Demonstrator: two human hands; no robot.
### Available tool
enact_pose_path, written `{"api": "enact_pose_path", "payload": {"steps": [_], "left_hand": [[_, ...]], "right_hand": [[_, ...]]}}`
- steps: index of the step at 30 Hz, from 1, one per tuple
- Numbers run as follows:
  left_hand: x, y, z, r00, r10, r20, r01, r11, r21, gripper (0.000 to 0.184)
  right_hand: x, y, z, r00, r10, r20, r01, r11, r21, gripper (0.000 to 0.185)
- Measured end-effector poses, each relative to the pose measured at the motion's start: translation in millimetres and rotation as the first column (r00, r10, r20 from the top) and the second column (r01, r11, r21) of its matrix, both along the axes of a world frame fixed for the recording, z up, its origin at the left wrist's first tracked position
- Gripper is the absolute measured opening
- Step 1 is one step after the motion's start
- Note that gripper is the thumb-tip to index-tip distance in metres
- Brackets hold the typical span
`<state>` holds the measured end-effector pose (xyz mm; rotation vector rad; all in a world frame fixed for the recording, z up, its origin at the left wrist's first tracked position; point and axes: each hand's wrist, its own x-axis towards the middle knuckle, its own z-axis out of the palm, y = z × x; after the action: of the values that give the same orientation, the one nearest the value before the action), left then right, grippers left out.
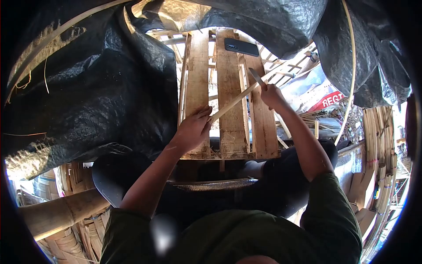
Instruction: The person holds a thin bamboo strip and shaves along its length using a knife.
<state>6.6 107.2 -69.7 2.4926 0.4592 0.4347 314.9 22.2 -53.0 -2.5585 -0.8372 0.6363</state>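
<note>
My left hand is closed around the lower end of a pale bamboo strip, low over the left side of a slatted wooden bench. From there the strip slants up to the right across the slats. A knife is gripped in my right hand, its blade pointing up and left. The blade's lower part lies close to the strip's upper stretch; whether the two touch I cannot tell. On the far end of the bench rests a dark smartphone.
Black plastic sheeting hangs at the left, with more sheeting overhead and right. A thick bamboo pole lies lower left. Bundled bamboo slats stand at the right, near a printed red and white sheet.
</note>
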Motion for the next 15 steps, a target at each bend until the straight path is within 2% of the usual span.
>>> {"api": "enact_pose_path", "payload": {"steps": [1, 3, 4, 5, 6, 9, 11, 14, 15], "left_hand": [[0, 0, -2, 1.000, 0.004, 0.003, -0.004, 1.000, 0.004, 0.023], [0, 1, -5, 0.999, -0.002, 0.036, 0.001, 1.000, 0.013, 0.023], [-1, 0, -5, 0.999, 0.001, 0.038, -0.001, 1.000, 0.013, 0.023], [-1, 0, -4, 0.999, -0.009, 0.032, 0.008, 1.000, 0.025, 0.022], [-1, 0, -3, 0.999, -0.018, 0.027, 0.017, 0.999, 0.038, 0.022], [-2, -1, -11, 0.999, 0.009, 0.053, -0.011, 0.999, 0.041, 0.022], [0, 1, -3, 0.999, -0.003, 0.032, 0.002, 1.000, 0.029, 0.023], [0, -2, -5, 1.000, -0.002, 0.013, 0.002, 1.000, 0.014, 0.026], [0, -1, -6, 1.000, 0.003, 0.015, -0.003, 1.000, 0.023, 0.028]], "right_hand": [[-8, -3, -1, 0.994, 0.094, 0.049, -0.098, 0.992, 0.085, 0.051], [-23, -2, -11, 0.977, 0.179, -0.114, -0.178, 0.984, 0.016, 0.048], [-40, -4, -10, 0.953, 0.221, -0.206, -0.219, 0.975, 0.036, 0.048], [-70, -7, 6, 0.960, 0.271, -0.069, -0.272, 0.962, 0.005, 0.047], [-73, -11, -26, 0.944, 0.279, 0.177, -0.300, 0.948, 0.105, 0.048], [-69, -9, -5, 0.941, 0.296, 0.166, -0.320, 0.936, 0.148, 0.049], [-48, -2, 27, 0.924, 0.257, -0.283, -0.293, 0.951, -0.096, 0.048], [-29, -3, 10, 0.975, 0.174, -0.138, -0.181, 0.983, -0.043, 0.046], [-21, -11, -42, 0.894, 0.438, 0.089, -0.444, 0.895, 0.051, 0.046]]}}
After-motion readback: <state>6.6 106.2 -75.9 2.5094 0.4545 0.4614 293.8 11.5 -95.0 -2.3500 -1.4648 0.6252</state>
